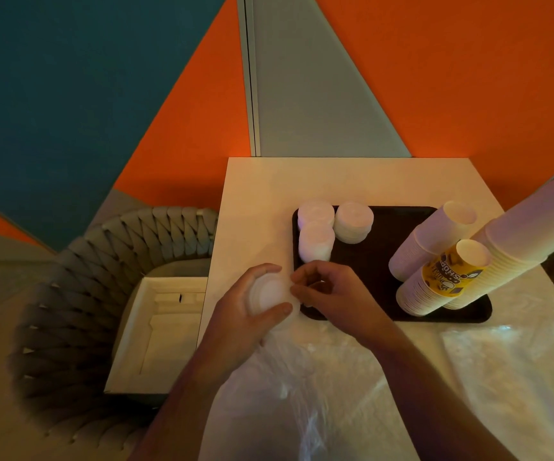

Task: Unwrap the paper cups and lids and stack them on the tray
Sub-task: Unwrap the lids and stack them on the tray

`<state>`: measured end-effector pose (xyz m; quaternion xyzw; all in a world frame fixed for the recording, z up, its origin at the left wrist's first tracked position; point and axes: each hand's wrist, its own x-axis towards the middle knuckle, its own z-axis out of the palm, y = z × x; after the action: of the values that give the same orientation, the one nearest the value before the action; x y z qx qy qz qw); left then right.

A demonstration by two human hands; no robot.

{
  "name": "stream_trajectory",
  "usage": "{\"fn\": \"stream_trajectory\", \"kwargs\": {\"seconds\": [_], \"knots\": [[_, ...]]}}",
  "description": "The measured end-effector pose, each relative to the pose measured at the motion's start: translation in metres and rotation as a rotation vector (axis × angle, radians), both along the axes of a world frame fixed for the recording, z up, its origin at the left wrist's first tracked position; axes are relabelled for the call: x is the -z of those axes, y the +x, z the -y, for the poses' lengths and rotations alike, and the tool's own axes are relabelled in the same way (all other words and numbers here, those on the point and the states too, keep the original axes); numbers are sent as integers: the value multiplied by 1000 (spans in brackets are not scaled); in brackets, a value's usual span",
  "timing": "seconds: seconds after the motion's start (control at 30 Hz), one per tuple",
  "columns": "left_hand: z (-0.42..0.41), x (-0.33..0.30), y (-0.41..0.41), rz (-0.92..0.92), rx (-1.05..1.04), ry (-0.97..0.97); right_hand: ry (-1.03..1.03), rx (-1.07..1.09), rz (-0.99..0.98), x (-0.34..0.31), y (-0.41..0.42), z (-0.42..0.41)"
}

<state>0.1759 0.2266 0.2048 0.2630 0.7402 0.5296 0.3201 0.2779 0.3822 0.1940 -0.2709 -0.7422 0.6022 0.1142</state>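
While left hand [252, 304] grips lid stack [270, 296] at frame centre, right hand [329, 292] pinches its edge beside tray [385, 261].

Left hand [245, 304] curled, thumb and fingers wrapped in a grip, forearm angled up from below. Right hand [329, 294] close beside, fingertips [297, 285] pinched together.

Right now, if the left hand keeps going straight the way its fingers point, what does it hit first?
Likely the right hand: the left hand, gripping a stack of lids, points right at it, fingertips nearly touching. Depth unclear.
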Motion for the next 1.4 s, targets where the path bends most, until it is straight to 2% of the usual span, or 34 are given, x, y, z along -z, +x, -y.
{"fn": "stream_trajectory", "kwargs": {"seconds": [0.13,0.3,0.4,0.5,0.63,0.67,0.77,0.8,0.87,1.0,1.13,1.4], "knots": [[1,-1,1,10,-1,-12,21,1,29,-3,0,0],[1,-1,3,21,-14,-3,-117,130,-11,-4,1,3],[0,-1,2,12,-20,2,-187,92,-10,-6,2,3],[-1,-2,2,12,-10,2,-165,39,6,-3,5,1],[1,-1,0,-8,-11,9,-300,166,-39,6,6,-12],[2,0,0,-4,-20,11,-217,225,-46,12,7,-18],[5,2,-1,5,-55,7,422,275,69,44,16,-43],[5,3,-2,0,-63,5,564,266,111,55,18,-48],[5,4,-2,-10,-64,9,697,253,175,73,22,-54],[4,5,-3,-24,-53,13,869,114,281,105,27,-55],[5,6,-3,-9,-54,7,841,36,449,112,31,-48],[3,9,-4,22,-46,38,887,33,582,101,27,-40]]}}
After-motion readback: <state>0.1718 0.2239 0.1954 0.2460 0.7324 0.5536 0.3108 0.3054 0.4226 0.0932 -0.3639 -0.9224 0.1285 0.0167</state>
